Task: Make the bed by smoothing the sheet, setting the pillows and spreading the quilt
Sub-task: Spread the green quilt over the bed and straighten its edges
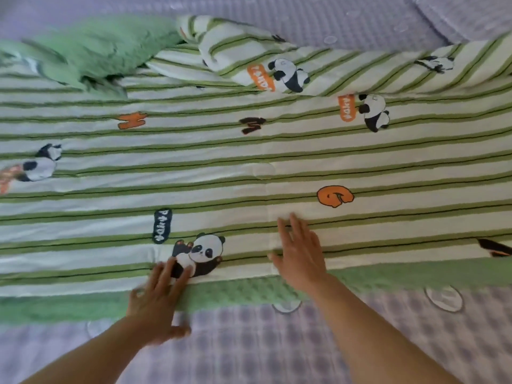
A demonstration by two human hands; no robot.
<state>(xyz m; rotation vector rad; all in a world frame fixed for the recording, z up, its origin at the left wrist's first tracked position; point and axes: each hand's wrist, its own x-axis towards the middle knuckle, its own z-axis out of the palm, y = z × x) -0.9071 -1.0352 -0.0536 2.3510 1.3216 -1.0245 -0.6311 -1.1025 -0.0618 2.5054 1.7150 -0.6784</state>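
A green-and-white striped quilt (249, 162) with panda prints lies spread across the bed, its green border along the near edge. My left hand (159, 299) rests flat with straight fingers on that near border, beside a panda print. My right hand (300, 252) lies flat, fingers spread, on the quilt a little farther in. The lilac checked sheet (249, 345) shows below the quilt's edge and under my forearms. At the far side the quilt is bunched and folded over (230, 48), its green underside (105, 48) turned up at the far left.
More lilac checked sheet (360, 20) shows beyond the quilt at the top. A lilac padded shape (471, 15), perhaps a pillow, sits at the top right corner. The quilt's right far edge (471, 56) is raised in a fold.
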